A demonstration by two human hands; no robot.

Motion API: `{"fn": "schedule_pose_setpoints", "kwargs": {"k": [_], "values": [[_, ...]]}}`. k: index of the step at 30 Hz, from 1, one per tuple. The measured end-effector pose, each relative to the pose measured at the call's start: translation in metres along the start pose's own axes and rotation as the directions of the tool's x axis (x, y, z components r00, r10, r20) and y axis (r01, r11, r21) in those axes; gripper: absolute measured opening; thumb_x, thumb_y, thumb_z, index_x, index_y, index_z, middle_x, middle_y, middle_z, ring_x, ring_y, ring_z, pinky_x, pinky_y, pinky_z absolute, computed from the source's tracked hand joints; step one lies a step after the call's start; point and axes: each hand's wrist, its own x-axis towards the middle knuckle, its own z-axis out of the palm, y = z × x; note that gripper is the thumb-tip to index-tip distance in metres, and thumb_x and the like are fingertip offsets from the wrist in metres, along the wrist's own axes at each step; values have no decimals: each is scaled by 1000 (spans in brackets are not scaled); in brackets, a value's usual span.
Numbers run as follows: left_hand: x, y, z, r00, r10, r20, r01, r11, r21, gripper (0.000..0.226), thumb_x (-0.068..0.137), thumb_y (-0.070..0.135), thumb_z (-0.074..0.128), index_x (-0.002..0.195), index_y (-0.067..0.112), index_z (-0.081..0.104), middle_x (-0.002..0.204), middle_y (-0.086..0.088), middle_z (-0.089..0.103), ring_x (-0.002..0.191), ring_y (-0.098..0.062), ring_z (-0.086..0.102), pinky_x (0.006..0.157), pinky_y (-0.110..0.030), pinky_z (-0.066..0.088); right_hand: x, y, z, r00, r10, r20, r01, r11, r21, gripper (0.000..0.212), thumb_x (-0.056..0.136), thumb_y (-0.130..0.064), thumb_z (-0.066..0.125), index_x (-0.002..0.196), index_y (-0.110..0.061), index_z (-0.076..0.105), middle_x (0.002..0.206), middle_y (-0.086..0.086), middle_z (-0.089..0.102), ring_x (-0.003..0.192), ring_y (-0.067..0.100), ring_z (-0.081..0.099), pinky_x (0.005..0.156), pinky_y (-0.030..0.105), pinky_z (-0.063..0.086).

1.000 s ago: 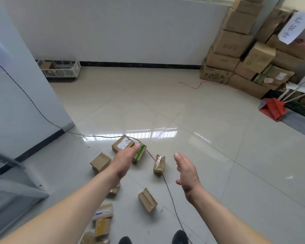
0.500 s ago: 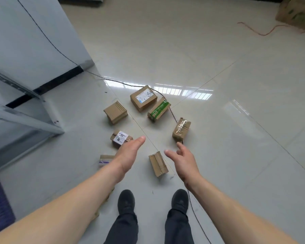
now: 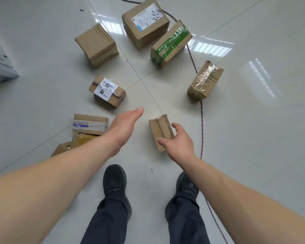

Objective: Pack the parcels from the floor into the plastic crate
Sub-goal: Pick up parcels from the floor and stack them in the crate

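Note:
Several cardboard parcels lie scattered on the tiled floor. The nearest is a small plain parcel (image 3: pixel 159 132). My right hand (image 3: pixel 177 142) reaches down onto it, thumb on its near end and fingers at its right side, still spread. My left hand (image 3: pixel 125 125) hovers flat and empty just left of that parcel. Further out lie a labelled small parcel (image 3: pixel 106 91), a blue-taped parcel (image 3: pixel 90 124), a plain ribbed parcel (image 3: pixel 97 44), a large labelled box (image 3: pixel 144 23), a green-taped parcel (image 3: pixel 171 43) and a clear-taped parcel (image 3: pixel 204 80). The plastic crate is out of view.
A thin dark cable (image 3: pixel 202 120) runs across the floor past the right-hand parcels and my right shoe (image 3: pixel 187 189). My left shoe (image 3: pixel 114 182) stands below the hands. A grey metal frame foot (image 3: pixel 0 71) sits at the left edge.
The view has dropped closer to the floor. My right hand has moved down onto the small plain parcel, and my left hand has come lower beside it.

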Motion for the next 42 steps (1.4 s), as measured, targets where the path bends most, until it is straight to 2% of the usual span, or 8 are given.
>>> {"fn": "schedule_pose_setpoints", "kwargs": {"k": [6,15,20,24,27,32,37,42], "values": [[70,-62,22,999,-54,7,54,998,-25,38,93,61,46,121,37,53,123,13,50,126,-18,48,110,-49,35,72,38,60,995,-60,-77,45,982,-185,81,75,-36,80,144,-26,38,142,-6,48,133,21,47,101,43,46],[110,-92,37,995,-101,16,102,993,-53,47,93,61,46,130,32,53,124,13,49,126,-17,47,111,-48,35,119,57,93,995,29,-98,-53,966,-254,122,69,-35,83,156,-38,-3,150,7,34,135,31,42,109,47,39],[114,-90,41,995,-95,33,96,994,-43,45,94,60,44,129,33,53,127,12,50,125,-16,47,112,-48,34,126,62,69,991,136,-14,-127,954,273,82,59,-39,65,134,-50,36,129,-4,59,110,22,64,95,50,55],[121,-88,52,989,-134,60,136,990,-37,57,94,62,44,140,29,49,144,9,46,134,-17,42,114,-49,32,135,80,60,968,252,-6,-228,887,402,52,68,-36,51,118,-38,63,113,-12,70,102,22,67,96,49,55],[126,-87,64,981,-168,99,171,985,-30,60,94,63,42,144,30,45,150,9,41,138,-18,39,115,-48,30,144,94,61,968,251,-1,-217,840,496,20,89,-27,50,96,-27,68,83,-14,73,83,16,67,77,36,53],[130,-85,88,946,-243,213,259,965,-46,57,93,68,37,142,40,44,151,11,39,142,-21,33,112,-51,26,148,98,69,975,221,20,-195,812,550,29,92,-43,49,94,-24,71,86,-11,76,83,17,69,84,40,54],[124,-75,94,940,-239,244,275,953,-127,43,95,67,32,104,41,65,100,26,60,121,-20,49,108,-56,24,139,83,69,967,250,53,-233,780,581,49,77,-62,47,97,-26,74,93,-6,78,97,26,73,99,52,54],[88,-42,69,963,-188,192,221,960,-171,47,93,70,34,104,35,64,111,12,65,115,-23,57,104,-52,34,101,49,44,970,238,54,-224,779,586,48,87,-65,47,94,-25,75,93,-4,79,96,28,75,96,53,56]]}}
